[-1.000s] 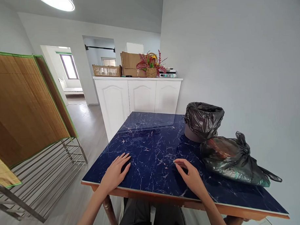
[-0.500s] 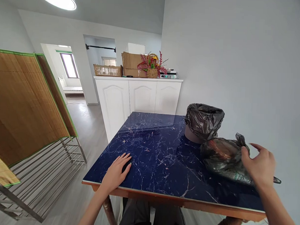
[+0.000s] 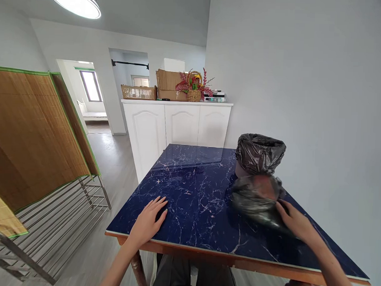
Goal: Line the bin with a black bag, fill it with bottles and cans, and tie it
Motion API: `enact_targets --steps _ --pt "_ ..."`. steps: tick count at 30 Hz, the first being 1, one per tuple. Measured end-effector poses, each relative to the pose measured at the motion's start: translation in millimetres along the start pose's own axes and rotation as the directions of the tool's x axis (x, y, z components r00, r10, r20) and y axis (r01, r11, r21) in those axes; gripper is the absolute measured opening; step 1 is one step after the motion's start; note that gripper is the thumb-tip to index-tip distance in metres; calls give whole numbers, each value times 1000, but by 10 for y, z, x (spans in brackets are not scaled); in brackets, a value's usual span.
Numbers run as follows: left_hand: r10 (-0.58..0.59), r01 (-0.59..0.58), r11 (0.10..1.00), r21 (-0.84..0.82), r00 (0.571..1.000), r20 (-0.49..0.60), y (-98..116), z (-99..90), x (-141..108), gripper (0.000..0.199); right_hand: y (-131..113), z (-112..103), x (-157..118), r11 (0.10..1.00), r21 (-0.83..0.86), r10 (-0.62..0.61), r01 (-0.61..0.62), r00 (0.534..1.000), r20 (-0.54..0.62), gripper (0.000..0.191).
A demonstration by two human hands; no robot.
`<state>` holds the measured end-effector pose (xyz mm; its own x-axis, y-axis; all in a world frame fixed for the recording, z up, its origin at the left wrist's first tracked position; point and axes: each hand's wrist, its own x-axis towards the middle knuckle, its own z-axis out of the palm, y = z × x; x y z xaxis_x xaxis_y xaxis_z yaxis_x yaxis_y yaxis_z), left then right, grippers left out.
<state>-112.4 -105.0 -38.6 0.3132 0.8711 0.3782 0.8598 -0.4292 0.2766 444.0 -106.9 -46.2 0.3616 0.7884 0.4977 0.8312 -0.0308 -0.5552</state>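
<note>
My left hand (image 3: 148, 220) lies flat near the front left edge of the dark blue marble-patterned table (image 3: 188, 209), fingers spread, with nothing in it. On the right side, my right hand (image 3: 297, 224) is closed on a thin black plastic bag (image 3: 251, 199). The bag bulges and is blurred by motion; something reddish shows through it, too unclear to name. Just behind the bag stands a small bin (image 3: 259, 156) lined with a black bag, its base partly hidden by the bag in my hand.
A white cabinet (image 3: 147, 125) stands beyond the table, bearing cardboard boxes (image 3: 170, 84) and a wicker flower basket (image 3: 194, 94). To the left is a metal rack (image 3: 65, 220) with bamboo mats (image 3: 31, 129) draped over it. A grey wall (image 3: 320, 101) borders the right side.
My right hand has closed on the black bag and moved it left along the table, in front of the bin. My left hand stays in place.
</note>
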Motion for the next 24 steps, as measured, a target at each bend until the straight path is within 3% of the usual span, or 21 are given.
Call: enact_targets --steps 4,7,12,19,24 --pt "0 0 1000 -3 1000 -9 2 0 -2 45 -537 238 -292 981 180 -107 67 970 219 60" --pt "7 -7 1000 -5 1000 -12 0 4 1 44 -916 284 -450 894 448 -213 12 891 401 56" --pt "4 -4 1000 -6 1000 -16 10 13 13 45 -1315 345 -695 807 588 -242 -53 878 412 43" --pt "4 -5 1000 -30 999 -32 66 -64 3 40 -1615 463 -979 804 594 -338 17 834 435 39" --pt "86 -99 989 -113 990 -115 327 -89 123 35 -1824 558 -1049 782 623 -370 3 807 461 45"
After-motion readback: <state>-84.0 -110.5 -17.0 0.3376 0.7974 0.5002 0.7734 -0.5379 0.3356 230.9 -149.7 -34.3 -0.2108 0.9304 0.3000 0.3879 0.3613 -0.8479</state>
